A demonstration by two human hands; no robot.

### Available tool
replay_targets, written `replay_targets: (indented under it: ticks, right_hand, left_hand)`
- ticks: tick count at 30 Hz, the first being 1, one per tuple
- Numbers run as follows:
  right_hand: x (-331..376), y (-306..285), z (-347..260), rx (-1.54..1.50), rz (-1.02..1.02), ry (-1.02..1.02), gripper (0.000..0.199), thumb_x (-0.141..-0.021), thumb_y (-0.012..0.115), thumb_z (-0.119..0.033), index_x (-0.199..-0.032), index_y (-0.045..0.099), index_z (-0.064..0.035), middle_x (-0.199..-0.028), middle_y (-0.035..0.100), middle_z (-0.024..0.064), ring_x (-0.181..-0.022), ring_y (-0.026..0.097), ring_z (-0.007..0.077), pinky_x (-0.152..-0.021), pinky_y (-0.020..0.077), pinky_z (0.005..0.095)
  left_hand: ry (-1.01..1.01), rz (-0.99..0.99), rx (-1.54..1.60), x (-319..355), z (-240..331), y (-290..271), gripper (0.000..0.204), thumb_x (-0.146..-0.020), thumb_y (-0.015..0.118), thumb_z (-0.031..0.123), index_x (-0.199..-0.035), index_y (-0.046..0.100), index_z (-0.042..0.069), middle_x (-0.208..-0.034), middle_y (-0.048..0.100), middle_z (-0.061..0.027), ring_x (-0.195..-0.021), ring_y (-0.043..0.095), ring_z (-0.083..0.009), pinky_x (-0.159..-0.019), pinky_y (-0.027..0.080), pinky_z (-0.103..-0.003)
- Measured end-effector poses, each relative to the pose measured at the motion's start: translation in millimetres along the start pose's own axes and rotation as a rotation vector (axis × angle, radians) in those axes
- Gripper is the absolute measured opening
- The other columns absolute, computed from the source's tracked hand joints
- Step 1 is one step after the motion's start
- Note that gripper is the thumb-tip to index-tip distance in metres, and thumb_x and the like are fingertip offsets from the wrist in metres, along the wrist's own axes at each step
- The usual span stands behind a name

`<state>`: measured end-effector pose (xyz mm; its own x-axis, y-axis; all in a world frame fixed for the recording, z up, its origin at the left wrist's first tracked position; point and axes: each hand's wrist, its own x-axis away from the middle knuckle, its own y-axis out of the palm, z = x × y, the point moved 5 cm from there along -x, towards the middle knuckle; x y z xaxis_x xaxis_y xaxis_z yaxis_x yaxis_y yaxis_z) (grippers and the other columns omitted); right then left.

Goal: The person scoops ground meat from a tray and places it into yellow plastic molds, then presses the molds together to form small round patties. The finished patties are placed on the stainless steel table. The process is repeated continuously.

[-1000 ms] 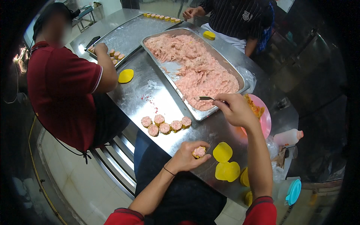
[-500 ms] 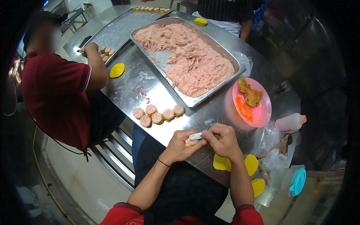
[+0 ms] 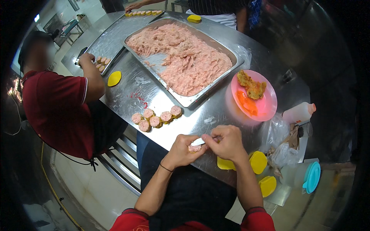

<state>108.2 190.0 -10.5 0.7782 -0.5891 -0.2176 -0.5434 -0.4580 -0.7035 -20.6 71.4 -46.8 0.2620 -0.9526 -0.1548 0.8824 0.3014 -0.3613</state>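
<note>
My left hand [image 3: 182, 151] is closed around an open-topped dumpling [image 3: 195, 148] with a yellow wrapper and pink meat filling. In my right hand [image 3: 227, 143] I grip a flat metal spreader [image 3: 198, 142], its blade lying across the top of the filling. Most of its handle is hidden by my fingers. Beyond my left hand, several filled dumplings [image 3: 155, 121] stand grouped on the steel table [image 3: 208, 133]. Yellow round wrappers lie in stacks [image 3: 258, 162] by my right forearm.
A deep steel tray [image 3: 186, 101] of pink minced meat occupies the table's middle. Right of it sit a pink bowl [image 3: 269, 86] with fried food and orange sauce, a bottle [image 3: 297, 113], plastic bags [image 3: 275, 133] and a teal-lidded container [image 3: 311, 177]. A co-worker [image 3: 58, 104] works at left beside another tray [image 3: 110, 36].
The whole view has shifted a little, so table items appear further left. The spreader's blade has turned slightly over the dumpling. Both hands stay close together.
</note>
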Motion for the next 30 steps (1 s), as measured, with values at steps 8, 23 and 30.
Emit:
replay_targets:
  ticks: [8, 23, 30]
  right_hand:
    - [4.4, -30.8, 22.5, -0.248, 0.126, 0.138, 0.039, -0.09, 0.082, -0.023, -0.065, 0.066, 0.0019, -0.057, 0.057, 0.0115, -0.05, 0.051, 0.0148, -0.05, 0.0377, 0.0356]
    - [6.4, -22.8, -8.2, -0.101, 0.091, -0.089, 0.038, -0.084, 0.085, -0.031, -0.062, 0.065, -0.0071, -0.06, 0.062, 0.0092, -0.055, 0.061, 0.0303, -0.058, 0.0434, 0.0415]
    - [4.8, -18.2, -17.9, -0.072, 0.077, -0.11, 0.037, -0.083, 0.086, -0.032, -0.062, 0.067, -0.0088, -0.06, 0.063, 0.0075, -0.057, 0.062, 0.0292, -0.06, 0.0424, 0.0417]
  left_hand:
    - [0.027, 0.114, 0.2, 5.3, 18.5, -9.4, 0.023, -0.089, 0.086, 0.012, -0.105, 0.075, 0.0, -0.088, 0.076, -0.0039, -0.078, 0.07, -0.0137, -0.074, 0.056, -0.03]
    - [-0.027, 0.06, 0.141, 4.3, 18.7, -1.6, 0.031, -0.089, 0.089, 0.026, -0.081, 0.074, 0.0, -0.058, 0.059, -0.0099, -0.051, 0.05, -0.0129, -0.051, 0.043, -0.034]
    - [0.015, 0.03, 0.026, 8.6, 18.6, -2.8, 0.023, -0.089, 0.089, 0.019, -0.092, 0.078, -0.001, -0.066, 0.069, -0.0075, -0.059, 0.06, -0.01, -0.057, 0.049, -0.03]
